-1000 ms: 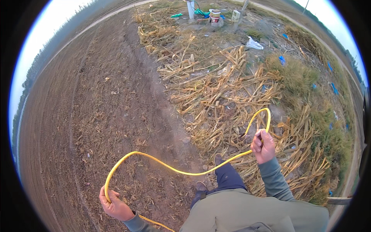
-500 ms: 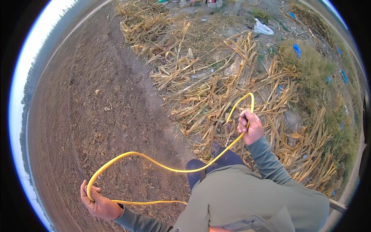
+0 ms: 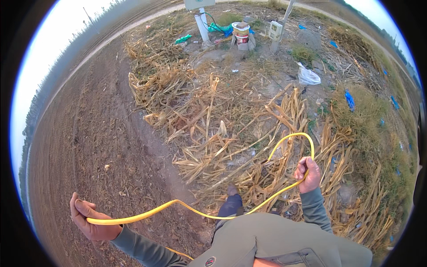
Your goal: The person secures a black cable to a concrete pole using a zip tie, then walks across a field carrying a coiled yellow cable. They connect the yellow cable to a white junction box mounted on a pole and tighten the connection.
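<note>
A flexible yellow cord (image 3: 142, 216), either a cable or a thin hose, runs in a wavy line between my two hands. Out to the lower left, my left hand (image 3: 93, 220) is closed on it, the thumb lying over the cord. My right hand (image 3: 308, 175) grips it in a fist at the right of my body. Beyond that fist the cord arches up and drops toward the dry stalks (image 3: 249, 147), its far end hard to make out. Another stretch of cord shows below my left forearm (image 3: 147, 249).
Bare brown soil (image 3: 106, 147) spreads on the left. At the back stand a box on white posts (image 3: 202, 29), a stacked bucket (image 3: 241, 35) and a meter box (image 3: 275, 31) on a pole. A white plastic bag (image 3: 308, 75) and blue scraps (image 3: 349, 100) lie at the right.
My left hand has moved outward to the left, and its loop of cord has straightened. The right hand sits lower and further right in view. More background shows as the view tilts up.
</note>
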Tool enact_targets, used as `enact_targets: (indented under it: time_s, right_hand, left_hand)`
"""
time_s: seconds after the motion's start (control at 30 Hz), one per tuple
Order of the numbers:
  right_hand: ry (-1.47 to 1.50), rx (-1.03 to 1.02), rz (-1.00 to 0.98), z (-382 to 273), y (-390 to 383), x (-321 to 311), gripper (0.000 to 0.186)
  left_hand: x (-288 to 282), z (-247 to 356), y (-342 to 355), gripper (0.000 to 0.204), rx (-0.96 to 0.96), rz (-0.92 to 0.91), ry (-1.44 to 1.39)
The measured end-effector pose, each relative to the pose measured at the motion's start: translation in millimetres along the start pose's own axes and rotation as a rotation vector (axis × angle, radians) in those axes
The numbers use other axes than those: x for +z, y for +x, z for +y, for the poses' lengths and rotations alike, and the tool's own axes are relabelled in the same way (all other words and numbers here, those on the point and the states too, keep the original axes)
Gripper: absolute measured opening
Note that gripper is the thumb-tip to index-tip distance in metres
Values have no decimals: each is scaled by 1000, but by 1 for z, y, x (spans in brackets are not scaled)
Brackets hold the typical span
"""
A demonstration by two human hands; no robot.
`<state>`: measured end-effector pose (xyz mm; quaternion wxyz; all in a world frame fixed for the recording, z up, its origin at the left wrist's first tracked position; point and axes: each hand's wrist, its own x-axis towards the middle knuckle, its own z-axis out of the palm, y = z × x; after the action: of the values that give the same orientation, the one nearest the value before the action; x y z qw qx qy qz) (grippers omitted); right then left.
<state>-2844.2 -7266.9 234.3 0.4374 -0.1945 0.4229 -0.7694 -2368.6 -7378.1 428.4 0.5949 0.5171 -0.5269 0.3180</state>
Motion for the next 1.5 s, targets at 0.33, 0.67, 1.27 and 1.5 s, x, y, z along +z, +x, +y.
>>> enact_targets:
  time_s: [0.33,0.67,1.27,1.5]
  right_hand:
    - [-61,-2,164,23,297,91,30]
    - [-60,100,-81,108,730,206,26]
    - [-399,150,-147,256,1218,491,31]
    - [-632,538,-884,377,1344,638,28]
  left_hand:
    - [407,-45,47,18,-14,-57,-162]
    - [755,-60,61,18,91,-231,28]
    - [1180,-264,-85,25,-472,-438,552]
    - [1237,-173,-270,14,-1366,-972,709]
